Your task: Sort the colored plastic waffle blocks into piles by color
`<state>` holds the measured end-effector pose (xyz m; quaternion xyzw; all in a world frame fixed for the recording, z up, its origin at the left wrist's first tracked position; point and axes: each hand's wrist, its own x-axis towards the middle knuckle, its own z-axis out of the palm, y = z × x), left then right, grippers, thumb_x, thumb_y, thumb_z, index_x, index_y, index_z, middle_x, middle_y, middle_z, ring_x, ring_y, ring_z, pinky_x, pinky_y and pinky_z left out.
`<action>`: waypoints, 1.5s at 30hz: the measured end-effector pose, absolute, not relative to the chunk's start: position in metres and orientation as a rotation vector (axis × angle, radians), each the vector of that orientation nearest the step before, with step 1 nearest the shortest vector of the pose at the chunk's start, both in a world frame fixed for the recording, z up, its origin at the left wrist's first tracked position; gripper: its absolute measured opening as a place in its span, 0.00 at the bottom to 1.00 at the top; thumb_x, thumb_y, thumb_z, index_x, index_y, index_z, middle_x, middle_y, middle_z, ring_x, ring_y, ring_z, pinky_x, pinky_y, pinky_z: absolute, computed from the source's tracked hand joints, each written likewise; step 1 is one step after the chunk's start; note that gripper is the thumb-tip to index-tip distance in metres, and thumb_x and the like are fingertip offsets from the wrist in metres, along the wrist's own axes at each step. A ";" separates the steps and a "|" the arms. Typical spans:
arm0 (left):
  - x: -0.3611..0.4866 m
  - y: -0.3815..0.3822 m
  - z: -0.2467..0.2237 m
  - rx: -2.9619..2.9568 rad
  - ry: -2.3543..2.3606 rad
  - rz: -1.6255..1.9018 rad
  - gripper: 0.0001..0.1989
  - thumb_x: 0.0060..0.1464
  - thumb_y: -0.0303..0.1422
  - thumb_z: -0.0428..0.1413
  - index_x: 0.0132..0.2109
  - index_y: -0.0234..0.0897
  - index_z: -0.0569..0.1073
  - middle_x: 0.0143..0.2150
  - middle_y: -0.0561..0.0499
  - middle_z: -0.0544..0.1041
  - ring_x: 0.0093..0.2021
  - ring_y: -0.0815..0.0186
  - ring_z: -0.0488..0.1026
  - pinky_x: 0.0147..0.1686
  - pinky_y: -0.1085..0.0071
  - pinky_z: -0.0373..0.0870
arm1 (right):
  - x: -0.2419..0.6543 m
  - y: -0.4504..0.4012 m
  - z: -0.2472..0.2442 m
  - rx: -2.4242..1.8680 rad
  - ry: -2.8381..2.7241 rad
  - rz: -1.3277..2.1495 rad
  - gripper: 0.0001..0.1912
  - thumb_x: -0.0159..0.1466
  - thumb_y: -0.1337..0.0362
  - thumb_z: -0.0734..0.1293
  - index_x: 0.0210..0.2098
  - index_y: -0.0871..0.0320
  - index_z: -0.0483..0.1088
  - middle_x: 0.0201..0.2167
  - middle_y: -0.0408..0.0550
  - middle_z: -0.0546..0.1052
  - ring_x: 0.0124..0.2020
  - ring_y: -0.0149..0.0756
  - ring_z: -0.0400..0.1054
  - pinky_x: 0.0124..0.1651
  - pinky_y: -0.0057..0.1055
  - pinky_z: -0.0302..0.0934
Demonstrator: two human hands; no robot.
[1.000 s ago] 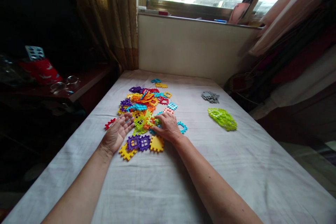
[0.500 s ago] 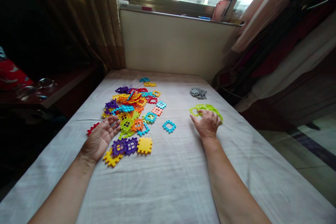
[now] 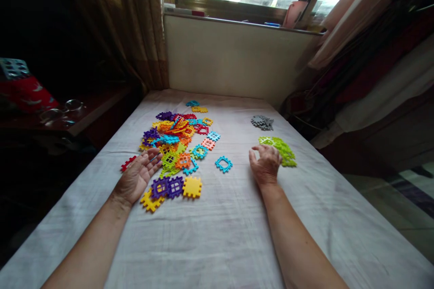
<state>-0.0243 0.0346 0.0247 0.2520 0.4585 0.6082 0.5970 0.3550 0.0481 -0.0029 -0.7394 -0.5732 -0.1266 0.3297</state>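
My left hand (image 3: 138,175) rests palm up at the left edge of a mixed heap of plastic interlocking tiles (image 3: 169,139), its fingers stretched out and nothing held. A red tile (image 3: 128,163) lies partly behind that hand. My right hand (image 3: 266,165) is just left of a pile of lime green tiles (image 3: 284,151), palm down, thumb and fingers apart, with nothing visible in it. Between the hands lies a single blue frame tile (image 3: 224,164). Purple tiles (image 3: 167,187) and a solid yellow tile (image 3: 192,187) lie nearest to me.
A grey tile pile (image 3: 262,122) sits beyond the lime one. Everything lies on a pale sheet (image 3: 217,244). Eyeglasses (image 3: 63,112) and a red patterned container (image 3: 32,95) stand on a dark side table. Curtains (image 3: 145,31) and hanging clothes (image 3: 383,67) flank the window.
My right hand has drawn back off the lime green pile, now uncovered beside it. My left hand has stayed by the heap. The view has shifted slightly.
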 end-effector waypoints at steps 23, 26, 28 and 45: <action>-0.023 0.035 0.024 0.586 1.030 1.403 0.10 0.53 0.30 0.58 0.44 0.37 0.76 0.52 0.45 0.79 0.51 0.61 0.77 0.51 0.63 0.76 | 0.266 0.055 0.017 -1.367 -2.244 0.364 0.18 0.57 0.58 0.73 0.47 0.50 0.76 0.50 0.49 0.78 0.53 0.42 0.70 0.57 0.40 0.63; -0.023 0.035 0.024 0.574 1.038 1.406 0.10 0.54 0.30 0.57 0.44 0.37 0.76 0.52 0.44 0.79 0.51 0.61 0.77 0.50 0.63 0.76 | 0.261 0.067 0.019 -1.363 -2.218 0.310 0.12 0.61 0.60 0.71 0.45 0.50 0.77 0.52 0.48 0.78 0.54 0.41 0.70 0.58 0.41 0.62; -0.023 0.036 0.024 0.563 1.040 1.403 0.10 0.54 0.29 0.57 0.44 0.37 0.77 0.51 0.44 0.79 0.50 0.61 0.77 0.50 0.64 0.76 | 0.253 0.080 0.018 -1.421 -2.235 0.225 0.11 0.61 0.63 0.70 0.44 0.50 0.78 0.54 0.47 0.77 0.56 0.43 0.68 0.59 0.44 0.62; -0.022 0.038 0.029 0.525 1.054 1.392 0.11 0.53 0.28 0.56 0.44 0.37 0.77 0.48 0.46 0.81 0.48 0.63 0.78 0.46 0.68 0.79 | 0.302 0.085 0.013 -1.724 -1.856 -0.061 0.17 0.60 0.53 0.71 0.45 0.53 0.77 0.46 0.51 0.78 0.51 0.45 0.66 0.55 0.41 0.54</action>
